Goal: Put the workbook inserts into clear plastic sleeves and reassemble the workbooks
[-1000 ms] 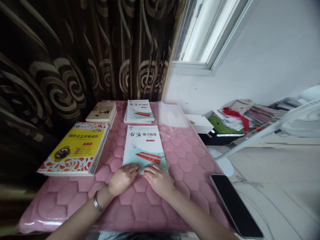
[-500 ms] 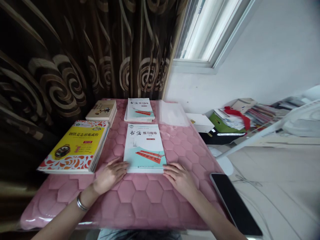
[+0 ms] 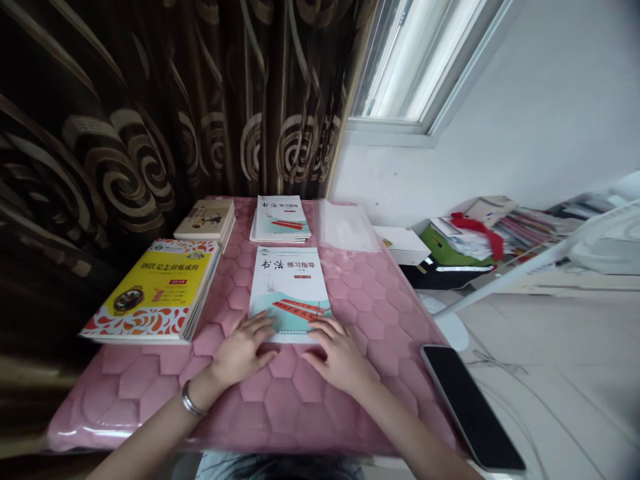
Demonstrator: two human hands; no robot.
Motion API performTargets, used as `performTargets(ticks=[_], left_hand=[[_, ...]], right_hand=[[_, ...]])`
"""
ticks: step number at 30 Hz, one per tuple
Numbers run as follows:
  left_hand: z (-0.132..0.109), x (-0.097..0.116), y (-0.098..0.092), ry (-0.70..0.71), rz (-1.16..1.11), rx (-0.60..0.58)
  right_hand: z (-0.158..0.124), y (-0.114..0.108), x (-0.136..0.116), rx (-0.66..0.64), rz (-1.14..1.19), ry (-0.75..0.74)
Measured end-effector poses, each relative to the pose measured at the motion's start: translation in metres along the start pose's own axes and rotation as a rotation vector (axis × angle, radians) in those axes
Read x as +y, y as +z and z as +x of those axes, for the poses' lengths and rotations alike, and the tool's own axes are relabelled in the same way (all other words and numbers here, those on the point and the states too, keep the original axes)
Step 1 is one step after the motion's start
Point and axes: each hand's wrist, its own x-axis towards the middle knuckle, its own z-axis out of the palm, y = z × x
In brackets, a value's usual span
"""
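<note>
A white and teal calligraphy workbook (image 3: 287, 283) lies flat in the middle of the pink padded table (image 3: 295, 407), its cover facing up. The fingers of my left hand (image 3: 243, 351) rest over its lower left corner, with the thumb held apart. On the lower right corner lie the fingers of my right hand (image 3: 339, 355), also spread, the thumb pointing inward. Neither hand grips anything. Just behind the workbook is a small stack of matching workbooks (image 3: 281, 217).
To the left are a stack topped by a yellow book (image 3: 160, 287) and a smaller stack of tan books (image 3: 205, 220). White sheets (image 3: 347, 227) lie at the back right. A dark phone-like slab (image 3: 470, 403) sits at the right edge; a white fan (image 3: 525, 260) stands beyond.
Both hands have moved inward from the workbook's sides onto its lower corners, and the thumbs now stand apart from the fingers. The workbook lies in about the same place.
</note>
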Motion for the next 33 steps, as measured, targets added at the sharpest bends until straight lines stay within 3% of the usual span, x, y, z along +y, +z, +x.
performTargets(ticks=[3, 7, 20, 27, 33], left_hand=[[0.011, 0.01, 0.008, -0.02, -0.024, -0.02], [0.013, 0.005, 0.008, -0.031, -0.031, -0.023], [-0.024, -0.046, -0.02, -0.059, -0.006, -0.035], [-0.021, -0.049, -0.023, -0.108, -0.094, -0.122], [-0.022, -0.043, -0.026, -0.141, -0.104, -0.124]], right_hand=[[0.018, 0.014, -0.019, -0.025, 0.049, -0.006], [0.027, 0.022, -0.022, -0.027, 0.043, 0.019], [-0.015, -0.003, 0.038, 0.017, -0.023, 0.144], [-0.02, -0.014, 0.046, -0.03, 0.027, 0.177], [-0.02, -0.019, 0.048, -0.083, 0.051, 0.152]])
